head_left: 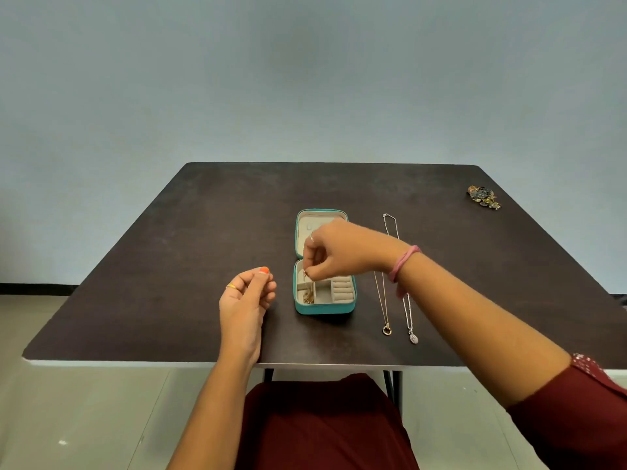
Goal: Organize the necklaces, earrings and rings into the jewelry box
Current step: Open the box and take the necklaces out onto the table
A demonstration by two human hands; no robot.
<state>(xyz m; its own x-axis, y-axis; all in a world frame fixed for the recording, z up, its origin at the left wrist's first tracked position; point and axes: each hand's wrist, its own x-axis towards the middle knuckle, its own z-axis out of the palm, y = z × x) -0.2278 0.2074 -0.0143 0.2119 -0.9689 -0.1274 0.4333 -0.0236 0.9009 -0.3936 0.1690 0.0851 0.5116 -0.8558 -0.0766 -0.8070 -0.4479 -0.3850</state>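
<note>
Head view shows a thin gold chain (308, 290) hanging straight down from the right hand's fingertips (310, 274) into the near-left compartment of the jewelry box (325, 308). Its lower end is already gathered in a small heap on that compartment's floor, and the upper end, with what looks like a tiny pendant or clasp, is pinched just above the box's rim. So the chain's long axis runs vertically, directly beneath the pinch, and the coming move, as I judge it, turns on lowering straight down so the rest coils into the same compartment and does not spill over the divider to the right.

The right hand (334, 252) reaches across from the right, fingers curled, thumb and forefinger closed on the chain's top; it covers part of the open lid. It is the hand over the box. The left hand (249, 291) hovers just left of the box, fingers loosely curled toward the thumb; whether it holds anything I cannot tell.

Ring rolls on the box's right side look unfilled. To the right of the box, two more necklaces lie stretched out on the table (169, 266), a gold one (385, 310) and a silver one (409, 317), pendants toward the person. A cluster of earrings (483, 197) sits well apart at the far right corner.
</note>
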